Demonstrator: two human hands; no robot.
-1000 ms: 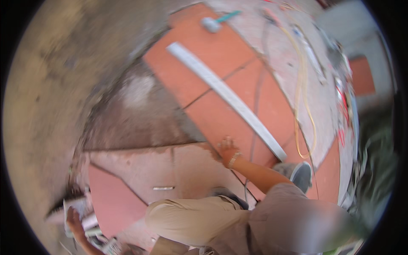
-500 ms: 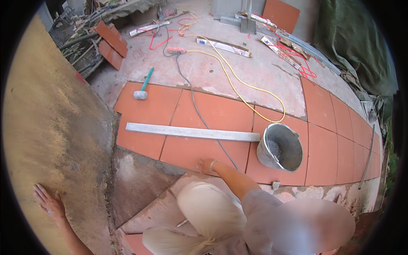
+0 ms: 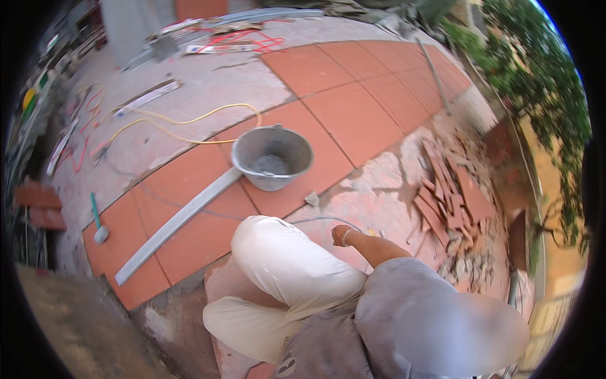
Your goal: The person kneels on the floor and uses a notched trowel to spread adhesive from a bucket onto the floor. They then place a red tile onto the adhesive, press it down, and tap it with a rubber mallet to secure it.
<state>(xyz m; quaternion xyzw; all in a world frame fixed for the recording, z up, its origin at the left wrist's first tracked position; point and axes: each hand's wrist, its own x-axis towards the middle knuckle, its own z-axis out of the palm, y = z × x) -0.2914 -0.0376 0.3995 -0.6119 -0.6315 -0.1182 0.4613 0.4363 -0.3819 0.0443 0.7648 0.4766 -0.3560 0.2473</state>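
Observation:
My right hand, with a bracelet at its wrist, is over the pinkish floor beside my knee, near a thin grey cord. Its fingers look curled in; whatever they may hold is hidden. My left hand is out of view. Beyond my knees stands a grey bucket with a grey residue inside, on the red floor tiles. A long pale straight bar lies across the tiles, one end by the bucket. A mallet with a green handle rests at the left end of the tiles.
At right lies a heap of broken tile strips with rubble. A small grey lump sits by the tile edge. A yellow cord loops behind the bucket. A yellowish wall stands at lower left.
My view has swung to the right, bringing the tile heap and trees in. My right hand has left the tile and moved right; my left hand, earlier spread on the wall, is out of view.

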